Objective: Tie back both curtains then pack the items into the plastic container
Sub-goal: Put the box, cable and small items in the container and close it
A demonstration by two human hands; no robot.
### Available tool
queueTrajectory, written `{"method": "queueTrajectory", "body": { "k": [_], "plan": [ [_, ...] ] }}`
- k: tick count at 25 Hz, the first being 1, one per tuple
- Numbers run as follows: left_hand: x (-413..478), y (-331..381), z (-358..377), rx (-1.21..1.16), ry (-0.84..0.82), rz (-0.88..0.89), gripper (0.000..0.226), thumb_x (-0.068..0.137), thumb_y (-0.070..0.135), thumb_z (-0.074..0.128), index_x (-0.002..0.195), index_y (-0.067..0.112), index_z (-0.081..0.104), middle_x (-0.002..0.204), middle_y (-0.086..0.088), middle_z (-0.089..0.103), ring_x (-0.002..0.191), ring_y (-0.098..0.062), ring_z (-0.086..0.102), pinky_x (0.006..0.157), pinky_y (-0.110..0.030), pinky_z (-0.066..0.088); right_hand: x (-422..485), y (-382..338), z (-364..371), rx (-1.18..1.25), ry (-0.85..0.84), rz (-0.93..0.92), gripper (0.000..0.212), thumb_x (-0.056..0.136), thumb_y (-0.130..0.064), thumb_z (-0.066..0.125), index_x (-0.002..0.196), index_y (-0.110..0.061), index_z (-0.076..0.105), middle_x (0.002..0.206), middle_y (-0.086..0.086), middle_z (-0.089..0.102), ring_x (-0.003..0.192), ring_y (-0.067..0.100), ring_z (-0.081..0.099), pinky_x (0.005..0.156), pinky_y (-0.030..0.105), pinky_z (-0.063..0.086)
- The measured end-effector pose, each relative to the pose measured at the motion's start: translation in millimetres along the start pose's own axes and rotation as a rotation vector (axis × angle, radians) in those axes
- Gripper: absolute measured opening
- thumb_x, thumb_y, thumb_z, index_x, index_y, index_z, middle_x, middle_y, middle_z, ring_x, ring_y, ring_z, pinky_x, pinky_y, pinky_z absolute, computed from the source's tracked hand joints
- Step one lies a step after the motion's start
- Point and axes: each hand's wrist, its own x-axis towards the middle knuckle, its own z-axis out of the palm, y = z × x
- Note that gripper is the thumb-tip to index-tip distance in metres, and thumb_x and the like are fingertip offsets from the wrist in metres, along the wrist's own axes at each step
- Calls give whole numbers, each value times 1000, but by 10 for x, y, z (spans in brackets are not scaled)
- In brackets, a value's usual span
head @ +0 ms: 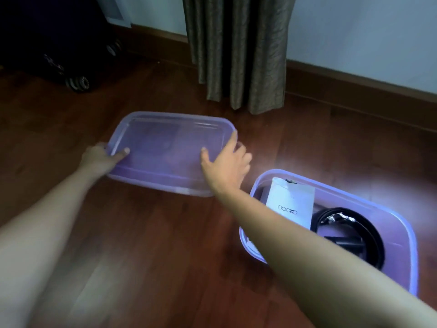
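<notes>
A translucent purple lid (165,147) is tilted just above the wooden floor, left of centre. My left hand (101,158) grips its left edge, thumb on top. My right hand (224,162) holds its right edge with fingers curled round the rim. The purple plastic container (402,233) stands open on the floor at the lower right, under my right forearm. Inside it lie a white pouch (292,202) and a coiled black belt (369,230), along with some dark items. A brown-green curtain (238,50) hangs gathered against the wall behind the lid.
A dark wheeled suitcase (59,43) stands at the back left. A wooden skirting board (354,88) runs along the pale wall. Bare wooden floor (165,245) stretches between the lid and me.
</notes>
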Motion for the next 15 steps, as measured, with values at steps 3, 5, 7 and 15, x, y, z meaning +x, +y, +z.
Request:
{"method": "queueTrajectory", "body": {
  "k": [3, 5, 7, 15],
  "plan": [
    [-252, 325, -72, -22, -4, 87, 60, 80, 51, 67, 117, 5, 54, 112, -18, 62, 100, -36, 60, 81, -41, 48, 157, 197, -324, 20, 130, -24, 82, 84, -53, 55, 147, -15, 19, 138, 13, 32, 121, 33, 31, 99, 42, 27],
    [-572, 620, 58, -10, -7, 200, 49, 83, 45, 64, 110, 6, 53, 104, -17, 62, 95, -36, 60, 74, -38, 45, 175, 587, -686, 128, 183, 4, 77, 85, -46, 60, 146, -14, 25, 137, 15, 32, 122, 33, 30, 102, 39, 26],
    [-938, 892, 261, -25, 4, 336, 41, 86, 36, 64, 112, 6, 53, 109, -17, 63, 99, -35, 60, 80, -38, 45, 132, 1084, -1119, 193, 241, 7, 70, 86, -34, 62, 144, -11, 30, 134, 18, 33, 123, 32, 32, 103, 30, 23],
    [-2116, 1457, 1116, 24, -262, 600, 49, 85, 25, 66, 129, 8, 52, 118, -13, 58, 107, -31, 60, 96, -38, 46, -530, 2597, -2165, 124, 264, 181, 57, 94, -20, 51, 142, 0, 28, 150, 18, 24, 140, 25, 24, 109, 22, 13]
  ]
}}
